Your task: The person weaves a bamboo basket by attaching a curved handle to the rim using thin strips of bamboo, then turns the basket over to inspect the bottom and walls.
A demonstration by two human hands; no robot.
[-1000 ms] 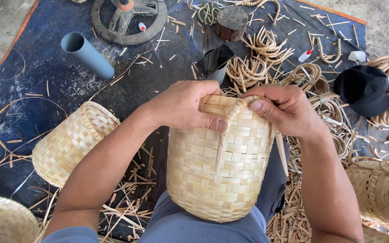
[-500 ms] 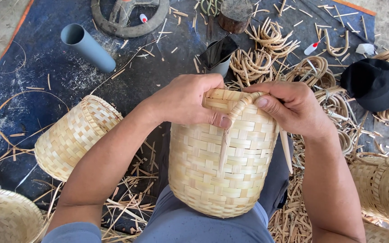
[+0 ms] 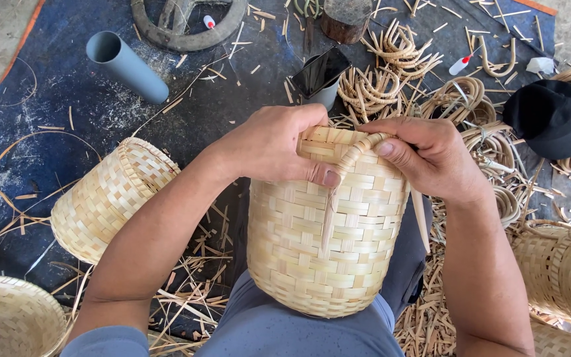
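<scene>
Our left hand (image 3: pixel 275 145) and right hand (image 3: pixel 431 155) clench the woven basket's (image 3: pixel 325 251) rim; we cannot see inside; a second basket (image 3: pixel 110 198) at nine o'clock.

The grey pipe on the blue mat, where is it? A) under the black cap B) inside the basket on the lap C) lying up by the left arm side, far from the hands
C: the grey pipe lies alone on the blue mat, upper left, away from both hands.

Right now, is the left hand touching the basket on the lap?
Touching. The head view shows the left hand gripping the rim of the woven basket, thumb pressed against the handle strip.
</scene>
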